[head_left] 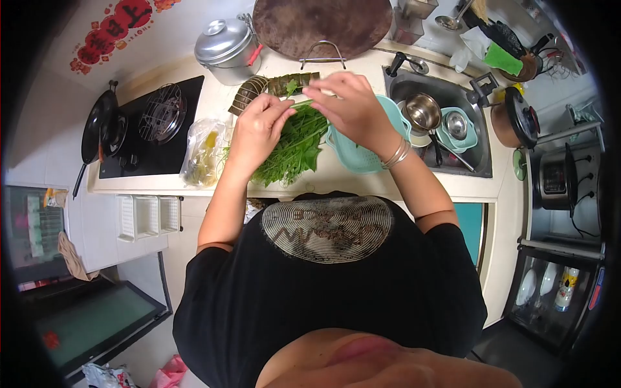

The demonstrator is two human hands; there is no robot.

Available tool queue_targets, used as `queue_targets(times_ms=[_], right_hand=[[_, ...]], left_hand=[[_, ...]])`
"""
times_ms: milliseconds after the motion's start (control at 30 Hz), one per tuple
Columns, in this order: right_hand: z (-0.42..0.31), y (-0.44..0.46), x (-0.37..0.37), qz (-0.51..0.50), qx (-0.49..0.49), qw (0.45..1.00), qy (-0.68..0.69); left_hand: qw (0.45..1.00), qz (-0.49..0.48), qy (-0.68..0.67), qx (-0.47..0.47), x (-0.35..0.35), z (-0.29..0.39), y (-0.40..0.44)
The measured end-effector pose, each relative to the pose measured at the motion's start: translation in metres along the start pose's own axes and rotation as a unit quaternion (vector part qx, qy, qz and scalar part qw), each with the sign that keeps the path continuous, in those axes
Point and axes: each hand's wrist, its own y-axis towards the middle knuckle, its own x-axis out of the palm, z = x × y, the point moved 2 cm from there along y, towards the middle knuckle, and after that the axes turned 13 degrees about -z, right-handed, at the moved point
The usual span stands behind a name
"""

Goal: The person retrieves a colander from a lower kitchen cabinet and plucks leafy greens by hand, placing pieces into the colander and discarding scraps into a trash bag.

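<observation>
My left hand [259, 132] is closed, pinching a thin green stem [301, 103] between thumb and fingers. At the stem's other end, the fingers of my right hand [346, 107] come together on it, slightly blurred. A small green leaf [292, 86] shows just beyond my fingertips. Below both hands, a pile of leafy greens [294, 152] lies on the counter. The light blue colander [365, 161] stands to the right, partly hidden under my right forearm and wrist bangles.
Behind my hands lie wrapped dark bundles [249, 95]. A lidded metal pot [226, 52] and a large round board [323, 29] stand at the back. Left are a plastic bag [204, 155] and a cooktop [184, 139]; right, a sink [475, 155] holding bowls and a ladle.
</observation>
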Motion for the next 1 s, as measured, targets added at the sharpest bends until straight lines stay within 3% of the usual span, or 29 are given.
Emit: queue_targets(times_ms=[267, 500, 600, 667, 767, 800, 867, 1000], right_hand=[[0.004, -0.010, 0.021, -0.109, -0.026, 0.993, -0.044], [0.003, -0.017, 0.031, -0.037, 0.049, 0.994, 0.092], [0.005, -0.021, 0.039, -0.028, 0.116, 0.970, 0.211], [0.007, -0.024, 0.046, -0.049, 0.267, 0.856, 0.440], [0.009, -0.024, 0.053, -0.001, 0.255, 0.822, 0.509], [0.011, -0.023, 0.052, -0.002, 0.256, 0.823, 0.508], [0.008, -0.018, 0.044, 0.004, 0.129, 0.936, 0.328], [0.011, -0.021, 0.043, -0.064, 0.200, 0.923, 0.323]], left_hand=[[0.998, -0.006, 0.055, 0.031, -0.001, 0.002, 0.000], [0.999, -0.007, 0.039, 0.026, 0.011, -0.002, 0.000], [1.000, -0.006, 0.030, -0.001, 0.016, -0.002, -0.002], [0.999, -0.013, 0.028, -0.019, 0.020, -0.002, -0.004], [0.999, 0.008, 0.000, -0.036, 0.027, 0.004, -0.007], [0.999, 0.008, -0.001, -0.036, 0.028, 0.004, -0.008], [0.997, 0.039, -0.020, -0.066, 0.028, 0.003, -0.009], [0.998, 0.019, -0.006, -0.064, 0.029, -0.001, -0.012]])
